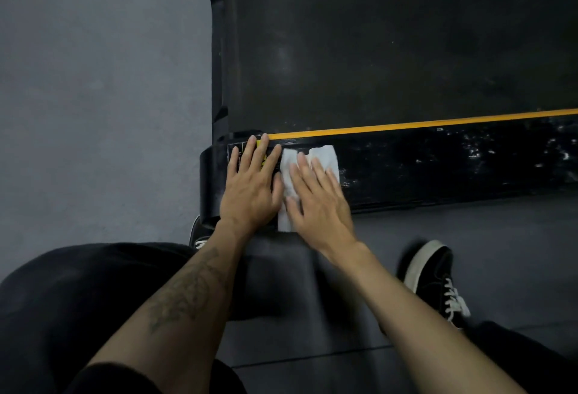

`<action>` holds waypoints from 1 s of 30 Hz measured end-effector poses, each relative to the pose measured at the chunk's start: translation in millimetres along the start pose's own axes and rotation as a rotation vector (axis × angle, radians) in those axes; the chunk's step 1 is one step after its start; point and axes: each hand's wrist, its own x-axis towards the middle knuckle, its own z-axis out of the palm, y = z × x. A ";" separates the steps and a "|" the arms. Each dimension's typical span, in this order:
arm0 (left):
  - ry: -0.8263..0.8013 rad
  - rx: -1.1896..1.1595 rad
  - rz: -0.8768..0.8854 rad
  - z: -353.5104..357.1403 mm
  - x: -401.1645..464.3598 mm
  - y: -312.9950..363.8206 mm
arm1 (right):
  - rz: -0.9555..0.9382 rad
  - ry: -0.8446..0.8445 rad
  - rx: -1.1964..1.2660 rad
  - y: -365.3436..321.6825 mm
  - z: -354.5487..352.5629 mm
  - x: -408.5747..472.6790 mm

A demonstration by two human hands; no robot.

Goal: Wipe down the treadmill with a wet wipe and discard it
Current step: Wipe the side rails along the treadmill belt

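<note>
My right hand [316, 193] lay flat, fingers spread, pressing the wet wipe [323, 159] onto the treadmill's side rail [438, 162]; left hand [250, 187] flat beside it, empty. The rail stretched rightward, dusty there.

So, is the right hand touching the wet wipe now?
Touching. The head view shows the right hand lying flat on the wet wipe, its straight fingers pressing it against the treadmill's side rail.
</note>
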 end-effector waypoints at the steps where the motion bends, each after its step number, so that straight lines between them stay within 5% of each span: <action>1: -0.003 -0.001 -0.001 -0.6 -0.1 0.0 | -0.084 -0.014 -0.004 7.2 -1.1 -0.6; 3: 0.000 0.000 -0.003 -1.5 0.3 0.0 | -0.118 -0.009 -0.032 27.8 -2.8 -0.5; 8: 0.009 0.018 -0.002 0.8 -0.1 -0.4 | 0.178 0.178 -0.030 13.4 5.2 -7.6; 14: -0.007 0.006 -0.006 0.1 0.2 -1.1 | -0.115 0.119 -0.046 29.2 2.9 -13.0; 19: -0.017 0.018 -0.017 0.4 0.3 -0.5 | 0.213 0.245 -0.022 22.1 5.0 -15.3; 25: -0.004 0.002 -0.005 -0.7 0.0 -1.1 | -0.134 0.120 -0.067 23.2 6.5 -17.0; 30: 0.004 0.003 -0.012 -0.8 0.1 0.3 | 0.228 0.238 -0.013 21.5 4.5 -17.5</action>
